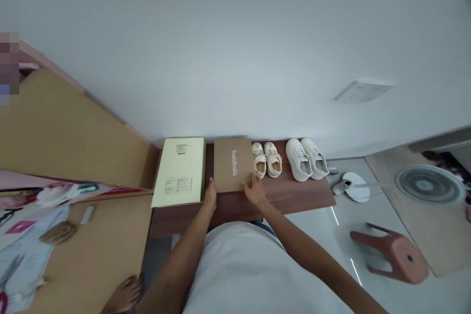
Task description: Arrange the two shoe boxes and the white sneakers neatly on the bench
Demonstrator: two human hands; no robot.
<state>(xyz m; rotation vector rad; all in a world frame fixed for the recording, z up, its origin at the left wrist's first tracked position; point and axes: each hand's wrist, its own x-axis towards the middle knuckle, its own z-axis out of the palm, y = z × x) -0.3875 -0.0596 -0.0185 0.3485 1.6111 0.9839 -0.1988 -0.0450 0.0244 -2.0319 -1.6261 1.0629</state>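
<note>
A brown shoebox (224,167) with "balabala" printed on its lid rests on a dark wooden bench against the wall. My left hand (210,196) presses along its left front corner, in the gap beside a pale yellow box (180,169). At the right front corner, my right hand (255,190) grips the shoebox with its thumb apart from the fingers. Both hands hold the box between them; some fingertips are hidden. Small cream shoes (273,161) stand just right of it, and larger white sneakers (305,159) sit farther right.
The wooden bench (294,196) ends at the right above the tiled floor. A reddish stool (399,257) and a fan (429,184) stand there. On the left, a cardboard-coloured tabletop (99,235) bears papers and scissors (11,272). Another person's hand or foot (127,292) shows at its edge.
</note>
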